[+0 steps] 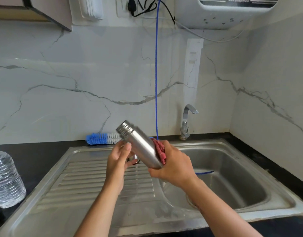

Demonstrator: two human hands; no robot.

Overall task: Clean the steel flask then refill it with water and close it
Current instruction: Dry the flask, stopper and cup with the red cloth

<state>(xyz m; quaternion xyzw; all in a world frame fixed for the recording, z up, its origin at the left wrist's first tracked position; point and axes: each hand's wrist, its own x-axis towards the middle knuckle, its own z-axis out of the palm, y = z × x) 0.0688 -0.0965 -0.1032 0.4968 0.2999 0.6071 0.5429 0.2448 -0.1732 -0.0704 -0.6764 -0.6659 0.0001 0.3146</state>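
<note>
Our right hand (173, 165) holds the cloth (160, 151) against the flask (142, 147), tilted with its mouth far-left; our left hand (119, 157) is loosely open, touching its left side.

Blue-white bottle brush (102, 138) lying on dark surface (36, 153) against marble wall; blue cord (156, 74) hanging down wall; white appliance (221, 11) mounted above.

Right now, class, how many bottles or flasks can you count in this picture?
2: a steel flask held above the sink, and a plastic water bottle on the counter at far left. Others may be out of view.
</note>
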